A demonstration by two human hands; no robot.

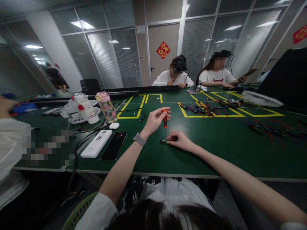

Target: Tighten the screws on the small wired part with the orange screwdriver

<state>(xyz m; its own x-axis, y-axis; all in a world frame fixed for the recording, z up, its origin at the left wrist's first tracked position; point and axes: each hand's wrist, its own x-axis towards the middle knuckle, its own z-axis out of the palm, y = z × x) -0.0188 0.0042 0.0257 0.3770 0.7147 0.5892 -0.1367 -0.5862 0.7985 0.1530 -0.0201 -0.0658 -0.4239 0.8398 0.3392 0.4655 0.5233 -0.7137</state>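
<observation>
My left hand is closed around a small orange-handled screwdriver, held upright with its tip pointing down. The tip meets a small dark part lying on the green table. My right hand rests on the table and pinches that part from the right side. A watch with a grey strap sits on my left wrist.
A black phone and a white power bank lie to the left, near a pink-lidded bottle and a white fan. Bundles of coloured wires lie inside yellow taped squares. Two people sit across the table; another person's sleeve is at far left.
</observation>
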